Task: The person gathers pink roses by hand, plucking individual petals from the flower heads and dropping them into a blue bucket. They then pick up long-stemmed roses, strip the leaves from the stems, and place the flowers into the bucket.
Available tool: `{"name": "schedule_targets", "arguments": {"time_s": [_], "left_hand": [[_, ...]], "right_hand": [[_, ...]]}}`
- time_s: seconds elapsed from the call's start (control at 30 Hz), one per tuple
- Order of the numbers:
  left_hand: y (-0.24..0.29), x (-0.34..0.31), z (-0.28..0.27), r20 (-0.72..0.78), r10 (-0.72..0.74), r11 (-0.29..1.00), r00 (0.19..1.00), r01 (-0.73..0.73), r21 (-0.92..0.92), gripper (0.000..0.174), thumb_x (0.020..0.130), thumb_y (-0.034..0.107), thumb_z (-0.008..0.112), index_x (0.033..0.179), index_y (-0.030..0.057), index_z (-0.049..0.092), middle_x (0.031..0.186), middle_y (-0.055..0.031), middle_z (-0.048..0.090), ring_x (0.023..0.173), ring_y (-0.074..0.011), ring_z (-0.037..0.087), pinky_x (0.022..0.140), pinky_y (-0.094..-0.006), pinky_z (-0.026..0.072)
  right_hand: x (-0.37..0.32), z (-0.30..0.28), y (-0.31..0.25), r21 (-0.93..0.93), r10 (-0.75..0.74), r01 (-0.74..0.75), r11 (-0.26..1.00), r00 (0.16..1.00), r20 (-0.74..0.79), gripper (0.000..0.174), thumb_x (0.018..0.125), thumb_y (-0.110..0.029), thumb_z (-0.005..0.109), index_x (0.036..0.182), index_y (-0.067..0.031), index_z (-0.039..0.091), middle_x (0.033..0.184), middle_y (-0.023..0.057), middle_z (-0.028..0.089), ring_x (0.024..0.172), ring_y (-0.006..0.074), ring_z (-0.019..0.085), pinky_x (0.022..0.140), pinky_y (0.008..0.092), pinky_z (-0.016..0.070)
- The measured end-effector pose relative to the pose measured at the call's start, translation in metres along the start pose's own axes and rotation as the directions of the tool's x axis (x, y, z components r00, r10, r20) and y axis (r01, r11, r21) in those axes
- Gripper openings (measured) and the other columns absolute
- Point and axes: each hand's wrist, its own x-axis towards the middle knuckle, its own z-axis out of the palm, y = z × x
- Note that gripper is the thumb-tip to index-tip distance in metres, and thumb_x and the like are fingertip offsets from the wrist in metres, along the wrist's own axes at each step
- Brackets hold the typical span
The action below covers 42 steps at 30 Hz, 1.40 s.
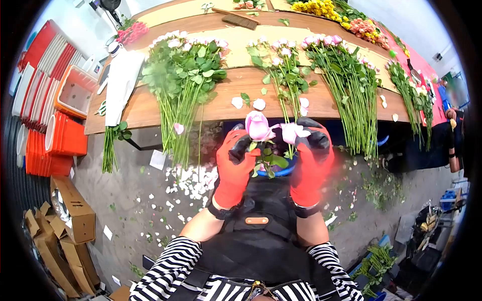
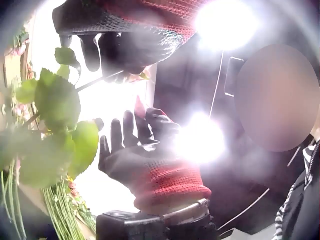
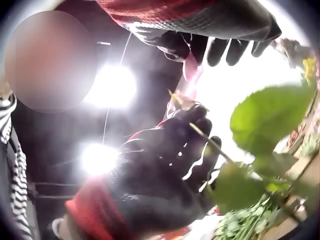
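A pink rose (image 1: 259,126) stands bloom up in front of the apron, and my gloved left hand (image 1: 236,163) grips it just below the bloom. Green leaves (image 2: 57,100) hang from its stem below the hand. Right beside the bloom, my gloved right hand (image 1: 314,163) pinches loose pink petals (image 1: 292,132) between thumb and fingers. The right wrist view shows a pink petal (image 3: 191,67) at those fingertips. Both gloves are red with black-coated palms and fingers. Beneath the hands, a blue bucket's rim (image 1: 276,172) partly shows.
Bundles of pink roses (image 1: 188,75) lie along the wooden table (image 1: 233,95), stems over its edge. A brush (image 1: 240,20) lies farther back. Fallen petals (image 1: 193,183) litter the floor. Orange crates (image 1: 65,135) and cardboard boxes (image 1: 75,210) stand at left; another person (image 1: 422,155) is at right.
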Motion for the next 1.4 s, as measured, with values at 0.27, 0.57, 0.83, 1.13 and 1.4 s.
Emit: {"name": "schedule_targets", "arguments": {"time_s": [0.27, 0.57, 0.83, 1.13, 1.4], "left_hand": [[0.003, 0.005, -0.005, 0.017, 0.040, 0.998, 0.999, -0.040, 0.039, 0.035, 0.066, -0.005, 0.066, 0.101, -0.0064, 0.063, 0.104, -0.0130, 0.062, 0.097, -0.0217, 0.057, 0.089, -0.0324, 0.0445], [0.004, 0.002, 0.002, 0.046, 0.272, 0.912, 0.961, -0.273, 0.305, 0.032, 0.067, 0.004, 0.071, 0.097, -0.0039, 0.064, 0.099, -0.0151, 0.064, 0.094, -0.0297, 0.059, 0.091, -0.0369, 0.0443], [0.009, -0.002, 0.007, 0.026, 0.207, 0.952, 0.978, -0.207, 0.225, 0.035, 0.067, 0.009, 0.074, 0.097, -0.0047, 0.063, 0.099, -0.0155, 0.064, 0.095, -0.0295, 0.059, 0.094, -0.0374, 0.0437], [0.008, -0.005, 0.009, 0.017, 0.156, 0.959, 0.988, -0.155, 0.235, 0.035, 0.066, 0.007, 0.075, 0.098, -0.0049, 0.064, 0.099, -0.0146, 0.064, 0.097, -0.0267, 0.059, 0.093, -0.0364, 0.0438], [0.010, -0.003, 0.015, 0.060, 0.201, 0.957, 0.978, -0.209, 0.200, 0.033, 0.065, 0.004, 0.073, 0.095, -0.0058, 0.064, 0.097, -0.0129, 0.064, 0.093, -0.0233, 0.059, 0.088, -0.0340, 0.0453]], "right_hand": [[0.001, 0.006, -0.007, -0.251, -0.101, 0.114, 0.961, 0.993, 0.062, 0.043, 0.071, 0.005, 0.069, 0.112, -0.0009, 0.057, 0.110, 0.0098, 0.058, 0.107, 0.0202, 0.054, 0.095, 0.0311, 0.0417], [-0.007, 0.010, -0.016, -0.574, -0.436, 0.570, 0.589, 0.821, 0.368, 0.041, 0.066, -0.019, 0.079, 0.104, -0.0087, 0.067, 0.121, 0.0105, 0.058, 0.119, 0.0360, 0.048, 0.106, 0.0527, 0.0292], [-0.004, 0.010, -0.011, -0.670, -0.294, 0.503, 0.546, 0.864, 0.409, 0.046, 0.067, -0.028, 0.080, 0.107, -0.0110, 0.066, 0.122, 0.0067, 0.057, 0.125, 0.0345, 0.043, 0.107, 0.0542, 0.0242], [-0.011, 0.013, -0.010, -0.609, -0.259, 0.393, 0.689, 0.918, 0.299, 0.040, 0.064, -0.016, 0.080, 0.101, -0.0068, 0.067, 0.115, 0.0095, 0.062, 0.118, 0.0334, 0.050, 0.106, 0.0472, 0.0314], [-0.010, 0.009, -0.004, -0.551, -0.229, 0.320, 0.771, 0.946, 0.229, 0.028, 0.072, -0.015, 0.073, 0.095, -0.0022, 0.064, 0.111, 0.0133, 0.062, 0.112, 0.0345, 0.052, 0.103, 0.0450, 0.0353]]}}
